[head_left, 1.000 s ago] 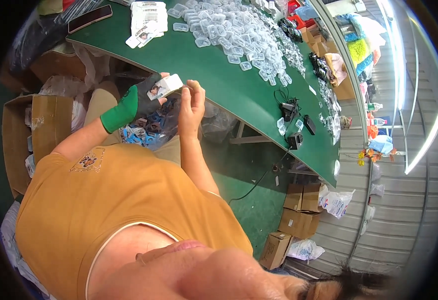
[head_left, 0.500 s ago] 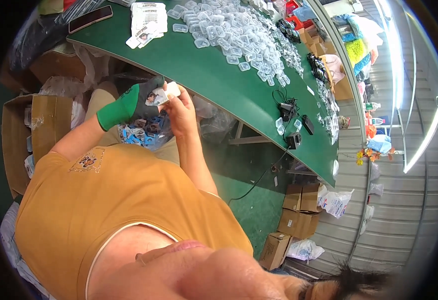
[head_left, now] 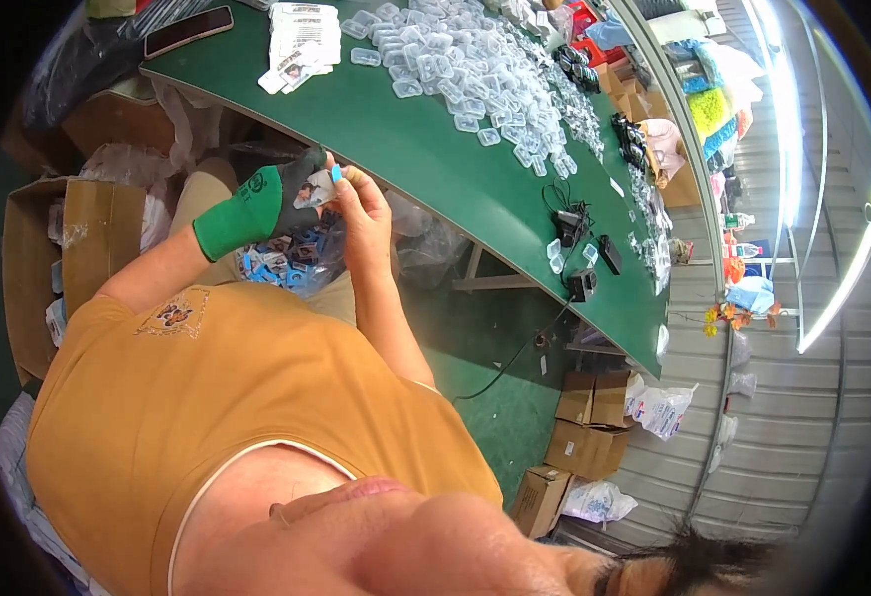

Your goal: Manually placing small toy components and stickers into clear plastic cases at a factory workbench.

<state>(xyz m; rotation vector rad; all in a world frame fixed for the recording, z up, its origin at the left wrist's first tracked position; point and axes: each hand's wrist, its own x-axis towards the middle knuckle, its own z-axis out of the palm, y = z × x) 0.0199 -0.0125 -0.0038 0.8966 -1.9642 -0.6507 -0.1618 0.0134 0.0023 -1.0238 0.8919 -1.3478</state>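
Observation:
My left hand (head_left: pixel 294 194), in a green and dark-grey glove, is closed on a small printed card (head_left: pixel 316 189) with a picture on it. My right hand (head_left: pixel 364 209) is bare and meets the left one at the card's edge, just off the table rim. Between its thumb and fingers shows a small blue piece (head_left: pixel 336 173); whether it belongs to the card I cannot tell. Under both hands, a heap of small blue and white printed pieces (head_left: pixel 281 260) lies in clear plastic by my lap, partly hidden by my arms.
The green table (head_left: pixel 395 139) bears a heap of clear plastic cases (head_left: pixel 465 70), a stack of printed cards (head_left: pixel 301 45), a phone (head_left: pixel 189 32) and black adapters with cables (head_left: pixel 582 285). An open carton (head_left: pixel 102 228) stands at my left; more cartons (head_left: pixel 589 447) sit on the floor at right.
The white piece at my right fingertips no longer shows; a small blue piece is seen there. Both hands stay together in nearly the same place. The view has shifted slightly.

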